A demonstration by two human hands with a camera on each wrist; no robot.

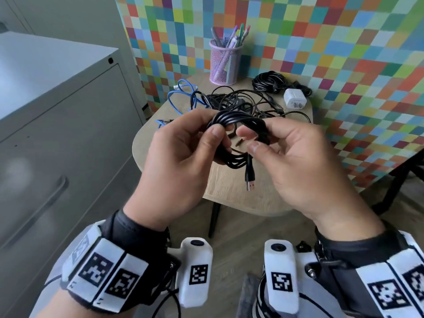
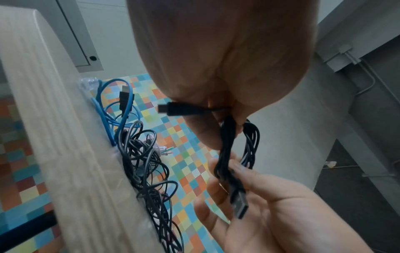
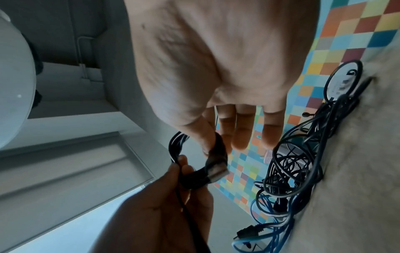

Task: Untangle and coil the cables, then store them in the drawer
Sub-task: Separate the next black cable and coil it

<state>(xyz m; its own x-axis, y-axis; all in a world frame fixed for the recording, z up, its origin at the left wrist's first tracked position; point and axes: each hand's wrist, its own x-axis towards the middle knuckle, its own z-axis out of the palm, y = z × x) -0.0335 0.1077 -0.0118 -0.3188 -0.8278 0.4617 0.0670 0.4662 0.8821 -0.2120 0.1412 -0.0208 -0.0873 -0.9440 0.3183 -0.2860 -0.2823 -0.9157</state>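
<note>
We see our left hand and right hand each in pinching grip on one coiled black cable, one USB plug dangling below, one tangle beyond on the bench

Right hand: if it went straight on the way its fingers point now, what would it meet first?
Probably the tangle of black cables on the table beyond the right hand, which holds the black coil; depth is unclear.

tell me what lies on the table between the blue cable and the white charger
A tangle of thin black cables fills the stretch between the blue cable and the white charger; the head view shows it.
</note>
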